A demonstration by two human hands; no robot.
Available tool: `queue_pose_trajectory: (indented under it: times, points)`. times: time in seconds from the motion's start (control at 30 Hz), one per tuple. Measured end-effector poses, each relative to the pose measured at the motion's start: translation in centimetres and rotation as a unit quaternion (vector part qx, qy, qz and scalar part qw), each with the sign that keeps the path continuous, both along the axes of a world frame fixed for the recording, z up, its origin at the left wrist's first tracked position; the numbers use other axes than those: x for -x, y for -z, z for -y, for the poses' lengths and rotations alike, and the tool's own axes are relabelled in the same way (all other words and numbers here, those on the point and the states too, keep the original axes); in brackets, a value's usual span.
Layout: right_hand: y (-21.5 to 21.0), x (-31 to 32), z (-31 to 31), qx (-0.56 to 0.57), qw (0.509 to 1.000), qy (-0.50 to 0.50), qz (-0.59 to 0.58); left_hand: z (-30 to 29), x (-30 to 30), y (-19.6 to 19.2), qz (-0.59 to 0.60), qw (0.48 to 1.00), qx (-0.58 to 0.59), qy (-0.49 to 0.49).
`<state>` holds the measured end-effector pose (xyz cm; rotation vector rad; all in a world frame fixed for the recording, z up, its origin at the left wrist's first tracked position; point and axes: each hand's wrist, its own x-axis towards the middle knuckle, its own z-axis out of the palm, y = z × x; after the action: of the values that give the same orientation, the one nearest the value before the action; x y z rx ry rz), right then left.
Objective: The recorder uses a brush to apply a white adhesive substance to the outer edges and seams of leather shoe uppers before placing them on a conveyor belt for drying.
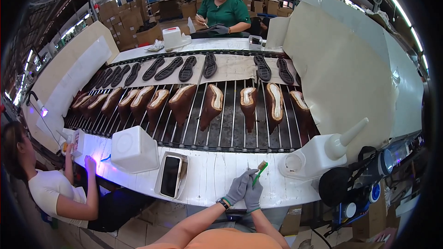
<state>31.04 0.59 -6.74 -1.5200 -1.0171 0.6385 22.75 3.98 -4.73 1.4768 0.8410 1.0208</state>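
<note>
Nearest me, my gloved left hand (239, 186) and right hand (253, 193) meet at six o'clock over the white counter (217, 175), fingers pressed together, pinching a green-handled brush (260, 171). I judge a firm, low grip steadies the bristles before reaching the brown shoes (212, 106) on the conveyor rack (230, 133) at twelve o'clock.

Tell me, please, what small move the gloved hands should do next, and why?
Probably dip the green brush into the white container beside it. Both gloved hands, left hand and right hand, hold the brush over the white bench; no shoe is there yet.
</note>
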Motion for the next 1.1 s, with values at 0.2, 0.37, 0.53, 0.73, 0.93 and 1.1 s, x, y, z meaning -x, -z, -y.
queue_pose_trajectory:
  times: [0.2, 0.37, 0.53, 0.73, 0.93, 1.1]
  points:
    - [0.0, -0.1, 0.2, -0.007, 1.0, -0.003, -0.004, 0.1, -0.3, 1.1, 0.021, 0.999, 0.019, 0.016]
    - [-0.8, -0.3, 0.3, 0.019, 1.0, -0.013, -0.014, -0.1, -0.4, 1.1, 0.019, 0.999, 0.007, 0.026]
    - [-0.3, -0.3, 0.1, 0.002, 1.0, -0.012, -0.003, 0.1, -0.6, 1.3, 0.034, 0.999, 0.024, 0.005]
    - [-0.5, -0.6, 0.1, 0.024, 1.0, -0.018, -0.003, -0.1, -0.7, 0.5, 0.023, 1.0, 0.013, 0.006]
    - [-0.3, -0.5, 0.1, 0.027, 0.999, -0.014, 0.01, -0.2, -0.5, 1.1, 0.02, 0.999, 0.042, 0.027]
    - [-0.5, -0.7, 0.1, 0.041, 0.999, -0.011, 0.029, -0.2, -0.6, 0.6, 0.002, 1.0, 0.025, 0.013]
